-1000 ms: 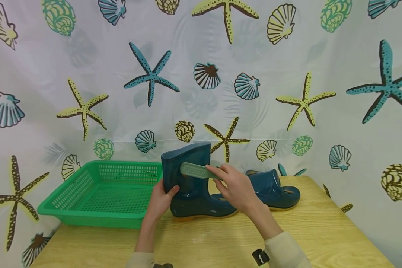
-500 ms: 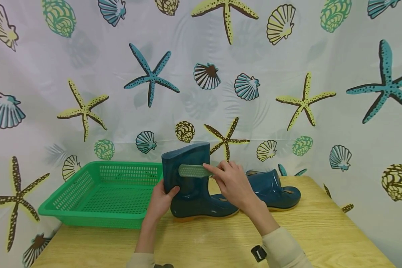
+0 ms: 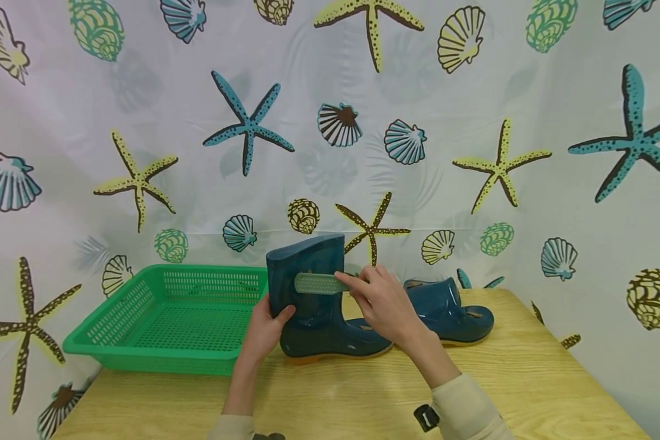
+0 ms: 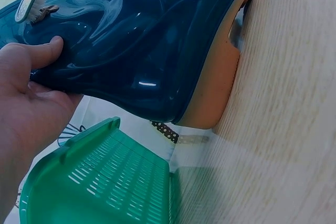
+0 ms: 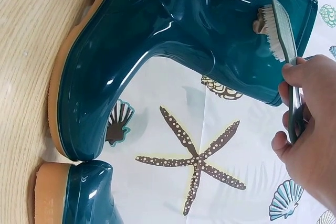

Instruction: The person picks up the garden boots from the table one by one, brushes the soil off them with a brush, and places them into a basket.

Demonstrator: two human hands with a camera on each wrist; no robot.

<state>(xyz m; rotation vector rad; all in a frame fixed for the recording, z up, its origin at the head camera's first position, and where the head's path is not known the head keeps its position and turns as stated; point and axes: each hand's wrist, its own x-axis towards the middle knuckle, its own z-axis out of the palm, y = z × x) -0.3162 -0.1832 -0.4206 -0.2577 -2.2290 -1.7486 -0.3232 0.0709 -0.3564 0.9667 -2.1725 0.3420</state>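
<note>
While a pale green brush (image 3: 316,283) lay against the side of a glossy dark blue boot (image 3: 310,321), both hands were found engaged. The boot stood upright on the wood-grain worktop (image 3: 335,403), its tan sole (image 4: 210,87) down and its toe directed to the right. The grip of the left hand (image 3: 265,327) was closed round the back of the boot's shaft, thumb on the near face. The grip of the right hand (image 3: 385,305) was clasped on the brush handle, the forefinger (image 3: 352,282) extended along the back of the brush. In the right wrist view, white bristles (image 5: 272,32) met the shaft next to a small brown patch (image 5: 258,25), the nature of which could not be determined. A second boot (image 3: 434,302) was noted just past the first boot's toe, partly hidden by the right hand; whether the two touched could not be established. A green perforated basket (image 3: 143,360) sat to the left, near the left hand. Behind hung a white backdrop (image 3: 319,61) printed with starfish and shells.
</note>
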